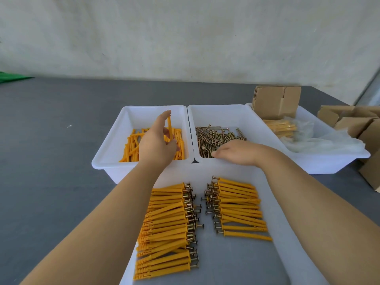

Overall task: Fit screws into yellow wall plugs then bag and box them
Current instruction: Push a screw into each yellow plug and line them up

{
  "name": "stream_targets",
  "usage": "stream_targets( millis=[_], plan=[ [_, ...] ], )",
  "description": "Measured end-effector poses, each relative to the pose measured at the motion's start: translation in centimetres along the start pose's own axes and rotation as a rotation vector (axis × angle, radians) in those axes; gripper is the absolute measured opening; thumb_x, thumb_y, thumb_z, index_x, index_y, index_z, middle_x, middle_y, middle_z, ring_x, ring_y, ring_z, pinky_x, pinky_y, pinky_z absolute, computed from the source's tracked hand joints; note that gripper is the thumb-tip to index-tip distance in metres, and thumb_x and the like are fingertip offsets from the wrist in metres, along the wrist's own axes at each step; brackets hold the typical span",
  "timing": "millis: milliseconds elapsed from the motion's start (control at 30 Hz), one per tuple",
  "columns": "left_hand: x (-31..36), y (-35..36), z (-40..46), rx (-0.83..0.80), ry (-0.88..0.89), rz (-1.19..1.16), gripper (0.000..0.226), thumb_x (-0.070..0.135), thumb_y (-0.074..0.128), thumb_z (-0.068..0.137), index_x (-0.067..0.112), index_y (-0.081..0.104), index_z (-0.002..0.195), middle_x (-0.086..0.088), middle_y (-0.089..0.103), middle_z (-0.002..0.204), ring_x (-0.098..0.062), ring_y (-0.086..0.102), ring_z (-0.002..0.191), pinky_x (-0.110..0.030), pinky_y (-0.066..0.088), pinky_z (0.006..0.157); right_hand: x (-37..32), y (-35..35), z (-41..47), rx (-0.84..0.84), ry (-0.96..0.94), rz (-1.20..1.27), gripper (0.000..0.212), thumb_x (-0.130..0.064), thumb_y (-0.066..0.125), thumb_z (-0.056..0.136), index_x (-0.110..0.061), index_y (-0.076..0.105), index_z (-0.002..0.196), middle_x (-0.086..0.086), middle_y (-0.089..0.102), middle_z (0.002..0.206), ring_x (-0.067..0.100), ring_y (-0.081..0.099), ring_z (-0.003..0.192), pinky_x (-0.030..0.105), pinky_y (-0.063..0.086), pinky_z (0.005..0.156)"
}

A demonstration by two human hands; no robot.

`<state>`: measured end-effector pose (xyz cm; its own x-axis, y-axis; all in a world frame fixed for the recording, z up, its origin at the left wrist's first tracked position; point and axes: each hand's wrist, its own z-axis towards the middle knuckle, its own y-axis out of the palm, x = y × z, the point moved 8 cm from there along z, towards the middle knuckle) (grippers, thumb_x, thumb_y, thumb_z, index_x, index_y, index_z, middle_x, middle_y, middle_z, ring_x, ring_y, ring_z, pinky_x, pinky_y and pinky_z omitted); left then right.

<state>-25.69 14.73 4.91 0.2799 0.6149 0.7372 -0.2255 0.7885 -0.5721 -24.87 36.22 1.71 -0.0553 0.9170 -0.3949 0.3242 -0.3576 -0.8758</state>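
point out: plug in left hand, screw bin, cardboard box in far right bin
yellow plug (169, 128), head view, mid-shaft, pinched upright by the left hand (158, 145)
screw bin (216, 112), head view, bare inner back wall
cardboard box (275, 101), head view, front face

smooth white plastic tubs (107, 159), faint sheen. long yellow wall plugs (133, 149): matt moulded plastic. loose brass-toned metal screws (211, 138), shiny. brown corrugated cardboard boxes (275, 101), matt. clear plastic bags (320, 140), crinkled, glossy. dark grey table top (51, 140), matt. pale wall (185, 33), rough, mottled.
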Motion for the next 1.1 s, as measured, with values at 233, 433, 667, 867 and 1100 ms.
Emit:
stream_targets(
  millis=[233,433,667,867,1100],
  plan=[
    [0.6,-0.6,-0.5,0.029,0.007,-0.226,0.035,0.013,0.054,0.099,0.032,0.047,0.126,0.001,0.067,0.089,-0.008,0.071,0.063,-0.046,0.061,0.063,-0.8,0.4,-0.1,0.005,-0.050,0.140,0.043,-0.044,0.051,0.100,-0.015,0.066,0.127,0.004,0.059,0.137,0.024,0.052,0.126,0.034,0.039,0.101],
    [1.4,-0.9,-0.8,0.087,0.042,-0.272,0.032,0.013,0.055,0.099,0.028,0.048,0.127,0.001,0.067,0.092,-0.006,0.070,0.063,-0.035,0.060,0.061,-1.1,-0.6,-1.1,0.074,-0.196,0.265,0.007,-0.033,0.070,0.090,-0.029,0.075,0.093,-0.014,0.071,0.093,0.004,0.064,0.092,0.029,0.049,0.088],
    [3.3,-1.5,-1.6,0.170,0.180,-0.251,0.019,0.010,0.054,0.098,0.022,0.064,0.109,0.011,0.067,0.090,-0.004,0.064,0.066,-0.015,0.048,0.055,-1.8,-4.0,-2.5,0.587,-0.262,0.490,0.020,-0.017,0.053,0.102,-0.021,0.072,0.106,-0.008,0.066,0.074,0.001,0.060,0.058,0.026,0.054,0.063],
    [6.5,-0.9,-2.8,0.119,0.520,0.001,0.016,0.004,0.064,0.092,0.010,0.075,0.101,-0.002,0.072,0.093,-0.013,0.062,0.076,-0.025,0.051,0.067,-4.1,-4.8,-4.2,0.738,-0.377,0.248,0.024,-0.016,0.065,0.094,-0.029,0.075,0.111,-0.015,0.057,0.084,-0.001,0.053,0.077,0.013,0.039,0.069],
    [5.7,0.2,-2.8,0.049,0.403,-0.003,0.015,0.012,0.069,0.090,0.015,0.072,0.104,0.005,0.070,0.088,-0.012,0.061,0.075,-0.018,0.047,0.065,-5.3,-4.9,-5.3,0.770,-0.407,0.160,0.019,-0.014,0.069,0.091,-0.023,0.078,0.105,0.004,0.062,0.089,0.020,0.058,0.079,0.040,0.049,0.069]
  ],
)
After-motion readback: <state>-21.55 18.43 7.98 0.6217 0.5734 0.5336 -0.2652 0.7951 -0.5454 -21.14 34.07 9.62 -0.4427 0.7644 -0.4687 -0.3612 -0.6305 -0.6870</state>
